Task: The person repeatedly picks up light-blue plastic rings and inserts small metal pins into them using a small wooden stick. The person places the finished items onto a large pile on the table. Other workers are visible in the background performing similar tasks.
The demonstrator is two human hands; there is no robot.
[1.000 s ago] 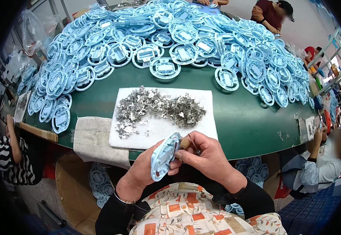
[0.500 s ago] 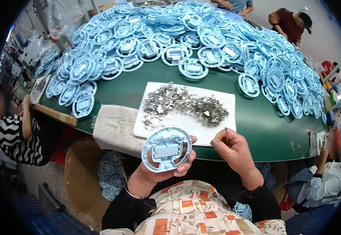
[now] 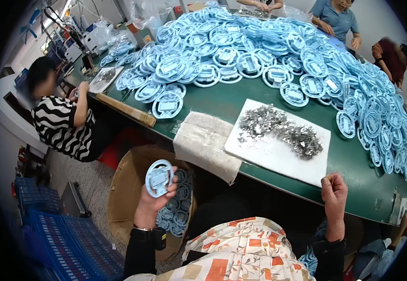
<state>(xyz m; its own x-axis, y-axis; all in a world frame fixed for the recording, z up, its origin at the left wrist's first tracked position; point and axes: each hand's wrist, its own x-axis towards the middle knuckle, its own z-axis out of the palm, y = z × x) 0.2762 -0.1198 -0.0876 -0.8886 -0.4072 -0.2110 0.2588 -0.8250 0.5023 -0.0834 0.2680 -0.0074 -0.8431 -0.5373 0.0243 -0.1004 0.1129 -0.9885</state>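
Observation:
My left hand grips a light blue plastic ring-shaped part, like a toy steering wheel with a rectangular centre. It is raised above a cardboard box in which several similar blue parts lie. At the front right corner of a white foam board, my right hand has its thumb and fingers pressed together; whatever may be between them is too small to make out. Small silvery metal pieces are heaped on the board.
Light blue ring parts form a large heap across the green table. A pale cloth hangs over the table's front edge beside the board. A person in a striped top sits at the left; others work behind the heap. Blue plastic crates stand lower left.
My left hand has carried the blue part left, from in front of the board to over the box. My right hand stays pinched near the board's front right corner. The view has swung left.

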